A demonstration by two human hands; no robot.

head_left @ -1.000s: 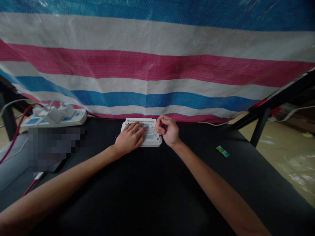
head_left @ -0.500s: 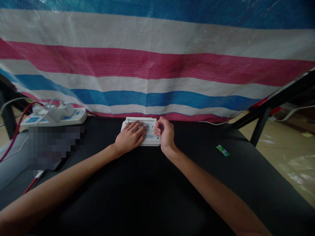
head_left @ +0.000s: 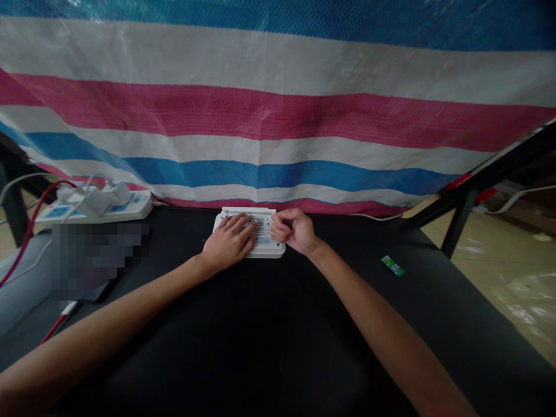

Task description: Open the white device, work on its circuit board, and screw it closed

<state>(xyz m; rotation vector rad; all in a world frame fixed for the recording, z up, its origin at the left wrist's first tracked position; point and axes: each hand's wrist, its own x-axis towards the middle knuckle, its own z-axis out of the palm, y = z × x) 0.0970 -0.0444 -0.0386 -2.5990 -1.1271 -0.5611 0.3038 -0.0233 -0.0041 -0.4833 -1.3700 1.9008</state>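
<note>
A white router point(head_left: 263, 250) lies on the black table with its vented, labelled underside up and a white bar along its back edge. My left hand point(head_left: 229, 238) rests flat across the left part of it, fingers stretched out and slightly apart. At the right side of the router, my right hand point(head_left: 294, 230) is closed, its fingers curled together over the right edge near a small dark hole. Whatever those fingers pinch, if anything, is hidden from this angle.
A white power strip point(head_left: 95, 215) with plugged-in chargers and cables sits at the back left, beside a blurred-out dark object point(head_left: 98, 260). A small green packet point(head_left: 393, 266) lies to the right on the table point(head_left: 243, 347). A striped plastic sheet point(head_left: 260, 116) hangs behind.
My right hand has rotated at the wrist, its knuckles turning to the left and its wrist shifting to the right. My left hand and the router stay put.
</note>
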